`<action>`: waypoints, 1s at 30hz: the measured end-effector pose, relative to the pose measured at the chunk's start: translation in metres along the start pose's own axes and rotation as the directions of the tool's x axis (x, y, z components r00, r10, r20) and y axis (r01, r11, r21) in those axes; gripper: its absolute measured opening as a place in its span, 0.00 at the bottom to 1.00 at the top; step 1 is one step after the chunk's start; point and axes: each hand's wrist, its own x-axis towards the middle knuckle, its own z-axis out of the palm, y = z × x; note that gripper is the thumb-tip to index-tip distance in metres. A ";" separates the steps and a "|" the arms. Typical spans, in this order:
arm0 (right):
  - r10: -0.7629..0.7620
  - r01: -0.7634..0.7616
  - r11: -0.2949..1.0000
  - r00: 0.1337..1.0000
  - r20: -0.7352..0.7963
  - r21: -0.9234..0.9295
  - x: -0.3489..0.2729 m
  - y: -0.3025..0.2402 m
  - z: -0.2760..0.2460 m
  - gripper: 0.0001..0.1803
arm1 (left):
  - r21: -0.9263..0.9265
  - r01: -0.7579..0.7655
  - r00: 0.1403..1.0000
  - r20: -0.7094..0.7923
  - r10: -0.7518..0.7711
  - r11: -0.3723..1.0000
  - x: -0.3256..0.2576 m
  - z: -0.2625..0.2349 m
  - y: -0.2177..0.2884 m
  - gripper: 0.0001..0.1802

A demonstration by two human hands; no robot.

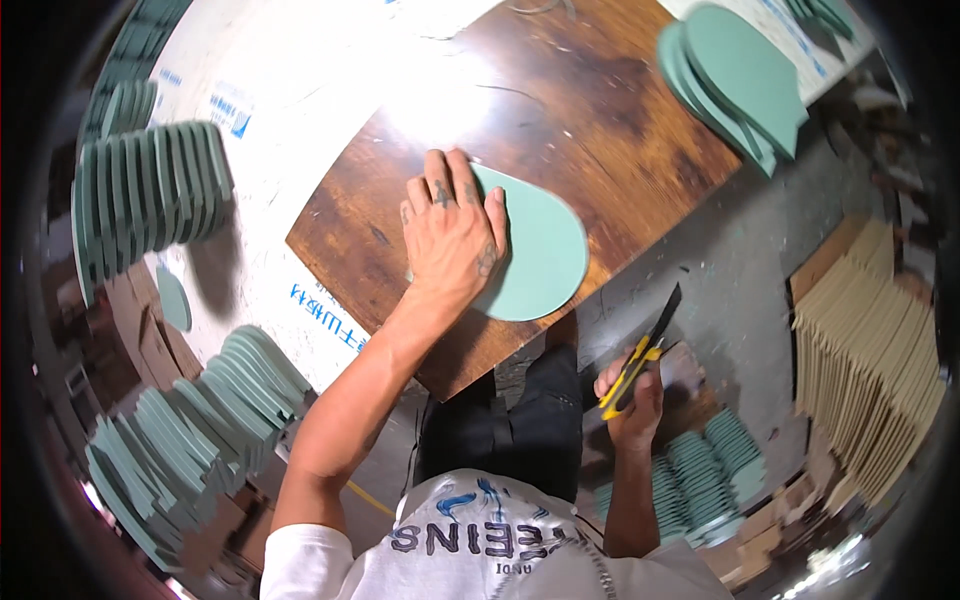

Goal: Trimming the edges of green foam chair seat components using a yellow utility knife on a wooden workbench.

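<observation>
My left hand (450, 225) lies on a pale green panel with a rounded end (540, 250), its fingers stretched out and the thumb a little apart. The hand covers the panel's left part. Under the panel is a brown wood-patterned board (610, 130), and the panel's rounded end reaches close to the board's near edge. To the right of my legs, off the board, my right hand (635, 400) is closed around a yellow and black utility knife (630, 380). Its dark blade is out and points up and away from me.
Green rounded panels (740, 70) lie stacked at the board's far right corner. A row of green panels (150, 190) stands on the white tabletop (270, 200) at left. More green stacks (200, 410) sit lower left and by my right arm (700, 470). Tan sheets (870, 350) are piled at right.
</observation>
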 end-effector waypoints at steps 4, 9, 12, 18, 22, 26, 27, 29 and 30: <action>-0.058 0.061 0.997 0.996 -0.065 0.046 -0.035 0.004 -0.003 0.24 | 0.079 -0.098 0.995 0.027 0.097 0.992 -0.011 0.004 0.029 0.28; -0.143 0.146 0.986 0.989 -0.039 0.082 -0.052 0.010 -0.036 0.32 | -0.038 -0.640 0.755 0.151 0.638 0.767 0.002 0.012 0.042 0.34; -0.145 0.169 0.972 0.978 -0.150 0.160 -0.058 0.016 -0.050 0.16 | -0.092 -0.578 0.813 0.010 0.582 0.811 0.004 0.020 0.053 0.35; -0.203 0.212 0.975 0.972 -0.116 0.071 -0.007 0.011 -0.048 0.20 | 0.062 -0.457 0.889 0.001 0.458 0.887 -0.006 0.039 0.067 0.39; -0.431 0.425 0.846 0.900 0.056 -0.322 0.077 -0.002 -0.032 0.23 | 0.105 -0.382 0.924 0.013 0.382 0.918 -0.010 0.035 0.072 0.32; -0.725 0.786 0.225 0.530 0.440 -0.576 0.160 -0.052 -0.011 0.20 | 0.116 -0.428 0.903 0.014 0.429 0.896 -0.006 0.035 0.078 0.29; -0.687 0.796 0.220 0.537 0.490 -0.564 0.171 -0.058 -0.006 0.21 | 0.125 -0.428 0.903 0.024 0.428 0.895 -0.005 0.036 0.077 0.29; -0.626 0.808 0.123 0.514 0.587 -0.576 0.189 -0.071 -0.005 0.24 | 0.042 -0.446 0.894 -0.015 0.447 0.894 -0.003 0.039 0.078 0.28; -0.625 0.808 0.132 0.518 0.584 -0.575 0.190 -0.073 -0.005 0.24 | 0.030 -0.443 0.896 -0.010 0.444 0.896 -0.004 0.038 0.077 0.28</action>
